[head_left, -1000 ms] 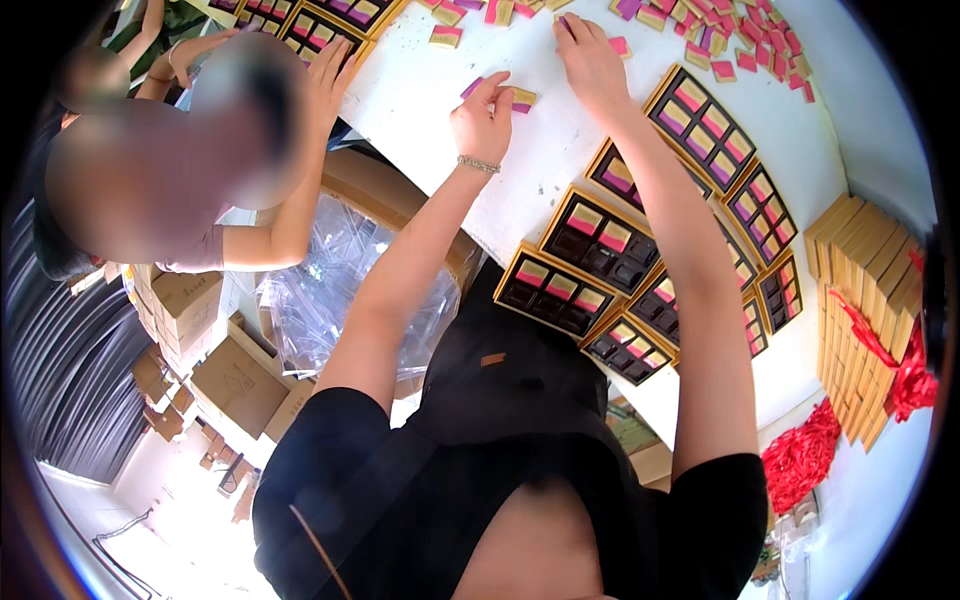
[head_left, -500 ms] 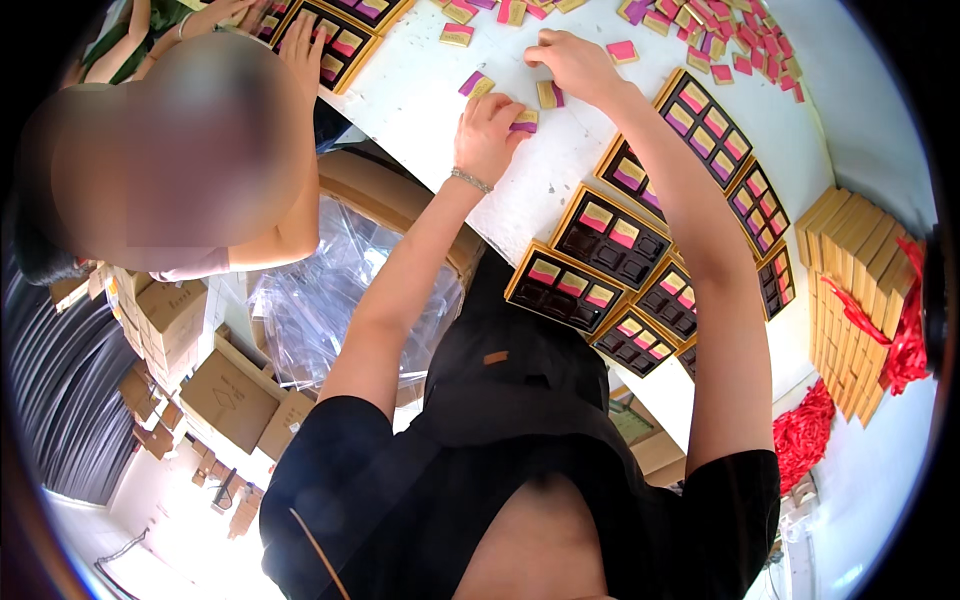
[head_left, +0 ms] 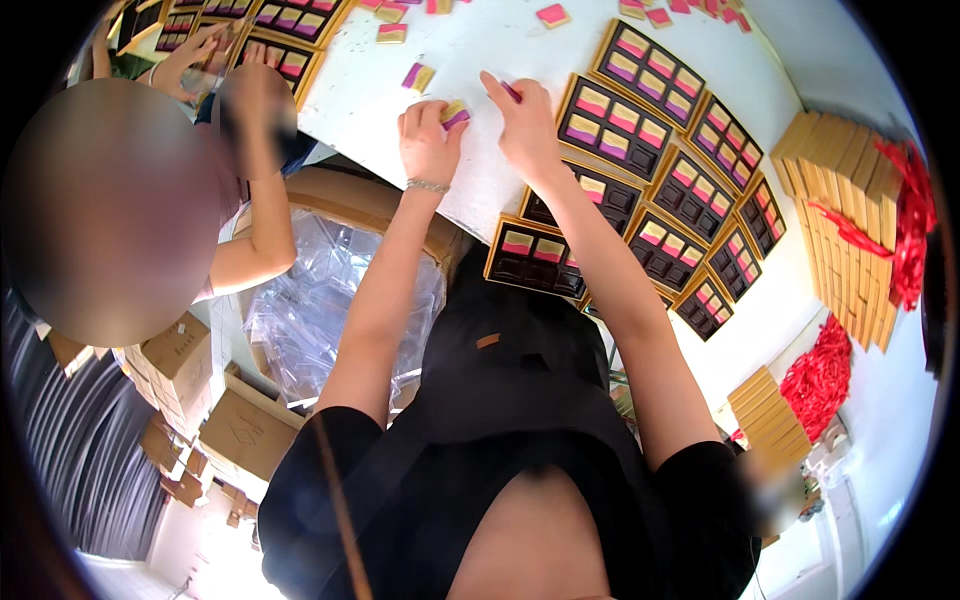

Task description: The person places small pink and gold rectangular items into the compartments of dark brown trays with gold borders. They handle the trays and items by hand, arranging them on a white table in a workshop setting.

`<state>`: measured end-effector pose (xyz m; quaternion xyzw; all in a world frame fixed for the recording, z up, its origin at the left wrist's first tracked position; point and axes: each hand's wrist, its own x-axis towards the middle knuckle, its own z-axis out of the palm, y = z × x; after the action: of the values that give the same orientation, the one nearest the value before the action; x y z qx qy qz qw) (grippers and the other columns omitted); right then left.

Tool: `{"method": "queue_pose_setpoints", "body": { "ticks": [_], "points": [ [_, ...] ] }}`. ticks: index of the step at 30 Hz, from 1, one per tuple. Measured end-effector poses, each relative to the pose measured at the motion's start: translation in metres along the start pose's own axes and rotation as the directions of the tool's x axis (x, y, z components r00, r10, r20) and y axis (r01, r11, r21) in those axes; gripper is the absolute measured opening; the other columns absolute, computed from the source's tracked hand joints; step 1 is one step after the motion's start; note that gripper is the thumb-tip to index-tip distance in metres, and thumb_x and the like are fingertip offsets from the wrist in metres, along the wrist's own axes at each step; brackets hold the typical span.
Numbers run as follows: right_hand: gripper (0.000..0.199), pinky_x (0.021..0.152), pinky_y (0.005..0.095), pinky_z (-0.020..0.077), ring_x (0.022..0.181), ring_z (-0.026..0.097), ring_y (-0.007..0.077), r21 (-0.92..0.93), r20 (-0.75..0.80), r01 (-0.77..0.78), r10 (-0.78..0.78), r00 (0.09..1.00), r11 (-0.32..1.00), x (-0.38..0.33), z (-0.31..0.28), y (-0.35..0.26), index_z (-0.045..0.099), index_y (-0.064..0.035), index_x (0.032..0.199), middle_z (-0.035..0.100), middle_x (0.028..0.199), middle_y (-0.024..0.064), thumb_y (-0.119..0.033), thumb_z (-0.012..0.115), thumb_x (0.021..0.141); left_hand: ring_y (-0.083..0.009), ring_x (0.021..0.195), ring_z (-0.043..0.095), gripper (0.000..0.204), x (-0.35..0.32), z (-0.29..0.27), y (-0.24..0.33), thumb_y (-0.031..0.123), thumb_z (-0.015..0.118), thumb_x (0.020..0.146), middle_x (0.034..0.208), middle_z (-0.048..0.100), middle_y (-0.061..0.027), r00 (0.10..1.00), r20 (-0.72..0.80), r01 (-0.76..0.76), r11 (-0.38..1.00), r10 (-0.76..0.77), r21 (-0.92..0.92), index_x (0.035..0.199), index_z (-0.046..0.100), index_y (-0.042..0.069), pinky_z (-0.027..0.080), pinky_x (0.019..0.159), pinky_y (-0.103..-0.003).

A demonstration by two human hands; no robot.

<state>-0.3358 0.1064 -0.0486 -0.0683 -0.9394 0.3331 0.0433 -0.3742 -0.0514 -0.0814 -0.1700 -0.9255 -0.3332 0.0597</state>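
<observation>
My left hand [head_left: 430, 145], a bracelet at its wrist, is closed on a small purple-and-gold wrapped square [head_left: 455, 112] above the white table. Right beside it, my right hand [head_left: 527, 125] has its index finger stretched forward and pinches another purple wrapped square [head_left: 512, 92], mostly covered by the fingers. A loose gold-and-purple square [head_left: 418, 77] lies just beyond my left hand. To the right stand several gold-edged boxes with black compartment trays, some filled only in part. The nearest to my right hand are a box [head_left: 615, 128] and one partly under my forearm [head_left: 610, 205].
Loose pink squares [head_left: 552, 15] lie at the table's far side. Gold boxes [head_left: 845, 220] are stacked on the right beside red ribbon [head_left: 905, 220]. At the left, a person's hand [head_left: 185, 60] works by other filled trays. A carton of clear plastic [head_left: 320, 290] stands below the table edge.
The view has shifted, showing more of the boxes. My right hand has come nearer to me and now holds a square. My left hand keeps its square.
</observation>
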Motion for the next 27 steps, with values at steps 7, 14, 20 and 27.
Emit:
{"method": "queue_pose_setpoints", "body": {
  "ticks": [7, 14, 20, 27],
  "points": [
    [0.017, 0.077, 0.0391, 0.0467, 0.093, 0.051, 0.0326, 0.085, -0.434, -0.256, 0.268, 0.86, 0.963, -0.092, -0.114, 0.066, 0.064, -0.0072, 0.099, 0.047, 0.102, 0.0183, -0.001, 0.065, 0.083, -0.0288, 0.1, 0.058, 0.039, -0.057, -0.019, 0.074, 0.014, 0.078, 0.074, 0.108, 0.062, -0.0107, 0.929, 0.234, -0.2, 0.922, 0.285, -0.33, 0.112, 0.069, 0.009, 0.048, 0.087, -0.038],
    [0.028, 0.073, 0.0342, 0.0508, 0.076, 0.066, 0.0219, 0.386, -0.373, -0.555, 0.675, 0.636, 0.737, -0.099, -0.114, 0.126, 0.072, -0.0013, 0.089, 0.07, 0.081, 0.0105, -0.029, 0.071, 0.085, -0.0308, 0.102, 0.053, 0.039, -0.085, 0.0, 0.097, 0.008, 0.074, 0.071, 0.108, 0.062, -0.0055, 0.872, 0.289, -0.327, 0.909, 0.396, -0.26, 0.11, 0.068, 0.011, 0.046, 0.091, -0.04],
    [0.034, 0.077, 0.0368, 0.0517, 0.083, 0.067, 0.0263, 0.327, -0.369, -0.586, 0.671, 0.643, 0.742, -0.106, -0.1, 0.126, 0.068, 0.001, 0.102, 0.07, 0.091, 0.0146, -0.026, 0.073, 0.083, -0.024, 0.137, 0.04, 0.057, -0.108, -0.007, 0.102, 0.018, 0.069, 0.081, 0.141, 0.05, -0.0075, 0.761, 0.457, -0.502, 0.864, 0.461, -0.037, 0.134, 0.052, 0.005, 0.033, 0.109, -0.048],
    [0.016, 0.081, 0.0384, 0.052, 0.091, 0.064, 0.0323, 0.108, -0.388, -0.376, 0.387, 0.836, 0.92, -0.132, -0.099, 0.098, 0.068, 0.003, 0.1, 0.06, 0.114, 0.0179, -0.003, 0.063, 0.087, -0.02, 0.146, 0.025, 0.073, -0.117, -0.011, 0.096, 0.05, 0.054, 0.089, 0.158, 0.029, -0.0045, 0.636, 0.648, -0.605, 0.792, 0.419, 0.082, 0.147, 0.038, 0.009, 0.014, 0.113, -0.064]
  ]
}}
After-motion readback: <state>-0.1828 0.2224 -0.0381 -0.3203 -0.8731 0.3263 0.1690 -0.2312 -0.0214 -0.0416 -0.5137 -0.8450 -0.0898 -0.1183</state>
